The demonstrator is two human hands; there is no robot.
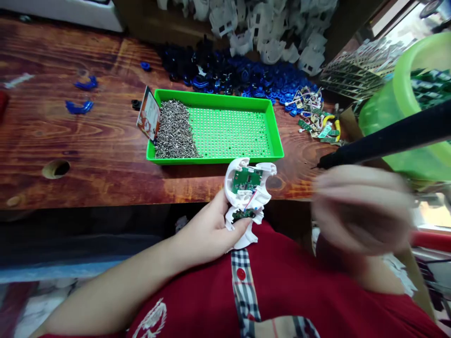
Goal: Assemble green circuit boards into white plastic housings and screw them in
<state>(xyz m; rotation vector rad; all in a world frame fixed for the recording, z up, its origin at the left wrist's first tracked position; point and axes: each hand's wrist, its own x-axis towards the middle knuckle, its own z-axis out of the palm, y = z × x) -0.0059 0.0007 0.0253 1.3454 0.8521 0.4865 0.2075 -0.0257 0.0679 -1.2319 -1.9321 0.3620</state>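
My left hand (218, 225) grips a white plastic housing (230, 180) in front of the table edge, its thumb pressed on the lower part. Inside the housing sit a green circuit board (246, 180) and a smaller board (241, 215), with thin red and blue wires between them. On the right, my right hand (362, 206) is smeared by motion, its fingers curled. Right above it a long black rod-like tool (387, 136) slants in from the right edge, its thin tip toward the table. Whether the hand touches this tool, I cannot tell.
A green tray (218, 161) holds many small screws (176, 131) at its left, with a card (148, 115) upright there. Behind are blue parts (246, 75) and white housings (260, 23). Wired boards (313, 112), yellow-handled pliers (337, 129) and a green bucket (401, 84) stand right.
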